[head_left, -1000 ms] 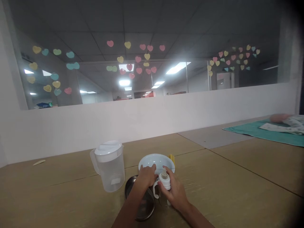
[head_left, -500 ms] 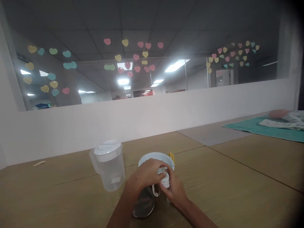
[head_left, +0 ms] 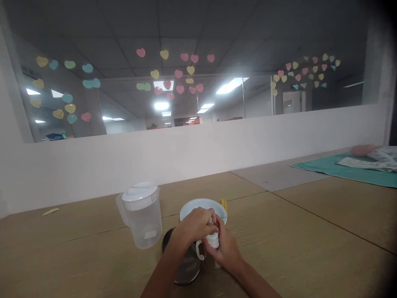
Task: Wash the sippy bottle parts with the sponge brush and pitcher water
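My right hand [head_left: 227,247] is wrapped around a small white ribbed piece [head_left: 212,241], close in front of the plate. A curved white arm [head_left: 199,251] hangs beside it on the left; I cannot tell what kind of thing it is. My left hand [head_left: 198,225] is closed over the top, its fingers pinching a clear part that is mostly hidden. Behind the hands lies a white round plate [head_left: 194,203], partly covered by them. Under my left forearm is a dark, shallow round vessel with a metal rim [head_left: 188,273].
A clear plastic pitcher [head_left: 145,225] with a white lid stands to the left. Something yellow [head_left: 223,204] lies at the plate's right edge. A flat pale piece [head_left: 50,211] rests far left. At the far right is a teal cloth [head_left: 328,167] with patterned fabric on it.
Both hands have shifted very slightly left with the white piece, and the fingers of my left hand have moved a little over its top. More of the dark round vessel shows.
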Demonstrator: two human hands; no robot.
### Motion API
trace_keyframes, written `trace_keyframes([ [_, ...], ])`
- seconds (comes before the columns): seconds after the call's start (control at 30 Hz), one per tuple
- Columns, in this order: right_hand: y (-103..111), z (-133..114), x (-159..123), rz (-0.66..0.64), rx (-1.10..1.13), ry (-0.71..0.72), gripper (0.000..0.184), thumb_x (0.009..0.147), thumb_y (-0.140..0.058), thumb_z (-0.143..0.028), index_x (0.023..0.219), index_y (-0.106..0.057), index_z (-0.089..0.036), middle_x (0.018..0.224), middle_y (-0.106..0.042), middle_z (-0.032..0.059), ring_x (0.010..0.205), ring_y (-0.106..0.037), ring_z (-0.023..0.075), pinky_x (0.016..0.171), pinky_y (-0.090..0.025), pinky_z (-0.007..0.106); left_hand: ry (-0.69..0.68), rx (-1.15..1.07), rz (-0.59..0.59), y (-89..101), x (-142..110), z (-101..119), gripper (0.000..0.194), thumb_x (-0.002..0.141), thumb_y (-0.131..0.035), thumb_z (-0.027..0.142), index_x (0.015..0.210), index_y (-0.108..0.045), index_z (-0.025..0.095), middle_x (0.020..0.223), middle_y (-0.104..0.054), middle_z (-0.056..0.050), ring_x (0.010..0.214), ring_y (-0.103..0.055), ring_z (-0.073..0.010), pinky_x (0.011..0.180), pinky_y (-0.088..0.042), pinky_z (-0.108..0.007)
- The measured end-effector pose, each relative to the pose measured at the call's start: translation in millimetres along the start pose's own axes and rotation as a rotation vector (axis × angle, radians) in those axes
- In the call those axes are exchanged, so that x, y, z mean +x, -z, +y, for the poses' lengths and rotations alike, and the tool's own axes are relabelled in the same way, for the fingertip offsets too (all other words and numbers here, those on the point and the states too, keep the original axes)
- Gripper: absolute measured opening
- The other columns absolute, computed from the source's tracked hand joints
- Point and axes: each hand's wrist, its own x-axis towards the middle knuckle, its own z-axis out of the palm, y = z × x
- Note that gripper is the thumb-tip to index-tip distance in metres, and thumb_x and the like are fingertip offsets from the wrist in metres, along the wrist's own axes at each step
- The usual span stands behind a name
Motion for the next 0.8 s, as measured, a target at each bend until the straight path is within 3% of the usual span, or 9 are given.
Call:
trace_keyframes([
  [0.17, -1, 1, 0, 0.035, -0.051, -0.062, 0.068, 0.072, -0.056, -0.033, 0.132, -0.029, -0.014, 0.107, -0.064, 0.0135, 0.087, -0.065, 0.0267, 0.067, -0.053, 0.036, 0.060, 0.172, 0.108, -11.8, 7, 10, 0.024, 0.089, -0.033, 0.026, 0.099, -0.053, 0.017, 0.092, -0.062, -0.011, 0.085, -0.059, -0.0244, 0.071, -0.041, -0.031],
  [0.33, 2, 1, 1, 0.016, -0.043, -0.030, 0.063, 0.073, -0.057, -0.032, 0.129, -0.034, -0.015, 0.105, -0.064, 0.0127, 0.089, -0.064, 0.0265, 0.070, -0.052, 0.036, 0.098, 0.177, 0.136, -5.8, 3, 9, 0.024, 0.085, -0.042, 0.035, 0.091, -0.060, 0.021, 0.086, -0.065, -0.008, 0.082, -0.060, -0.0244, 0.068, -0.041, -0.031],
  [0.43, 2, 2, 1, -0.017, -0.034, -0.039, 0.062, 0.075, -0.056, -0.035, 0.129, -0.033, -0.015, 0.098, -0.065, 0.0106, 0.085, -0.065, 0.0252, 0.068, -0.052, 0.035, 0.042, 0.025, 0.058, 7.3, -7, 2, 0.026, 0.078, -0.051, 0.041, 0.093, -0.061, 0.023, 0.083, -0.066, -0.002, 0.076, -0.059, -0.0199, 0.063, -0.040, -0.026],
  [0.53, 1, 4, 0, -0.023, -0.064, -0.053, 0.063, 0.076, -0.056, -0.039, 0.129, -0.034, -0.014, 0.093, -0.066, 0.0091, 0.082, -0.065, 0.0247, 0.066, -0.052, 0.034, -0.030, -0.080, 0.009, 15.8, -13, -6, 0.023, 0.078, -0.048, 0.035, 0.092, -0.063, 0.024, 0.083, -0.067, 0.001, 0.072, -0.058, -0.0150, 0.059, -0.038, -0.023],
  [0.67, 1, 6, -1, -0.015, -0.082, -0.045, 0.062, 0.076, -0.055, -0.041, 0.128, -0.035, -0.013, 0.091, -0.066, 0.0086, 0.079, -0.066, 0.0238, 0.063, -0.052, 0.032, -0.029, -0.024, 0.052, 13.9, -10, -9, 0.017, 0.077, -0.046, 0.028, 0.079, -0.062, 0.022, 0.076, -0.065, 0.002, 0.065, -0.054, -0.0133, 0.054, -0.032, -0.023],
  [0.8, 2, 5, -1, -0.020, -0.071, -0.024, 0.063, 0.077, -0.055, -0.041, 0.129, -0.033, -0.014, 0.096, -0.066, 0.0097, 0.083, -0.066, 0.0241, 0.066, -0.052, 0.033, -0.020, 0.024, 0.082, 8.9, -5, -7, 0.017, 0.077, -0.049, 0.034, 0.076, -0.059, 0.021, 0.072, -0.063, 0.001, 0.062, -0.051, -0.0137, 0.051, -0.027, -0.024],
])
